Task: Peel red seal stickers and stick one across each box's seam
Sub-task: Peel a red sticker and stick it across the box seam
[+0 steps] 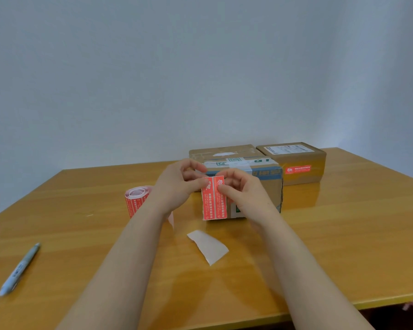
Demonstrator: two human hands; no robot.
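Both hands hold a short strip of red seal stickers upright above the table, in front of the near cardboard box. My left hand pinches the strip's top left edge. My right hand pinches its top right edge with thumb and fingers. The strip shows two red stickers side by side on their backing. A roll of the same red stickers stands on the table left of my left wrist. The far right box carries a red sticker on its front face.
A third box sits behind the near one. A curled piece of white backing paper lies on the wooden table before me. A pen lies at the left, near the table's front edge.
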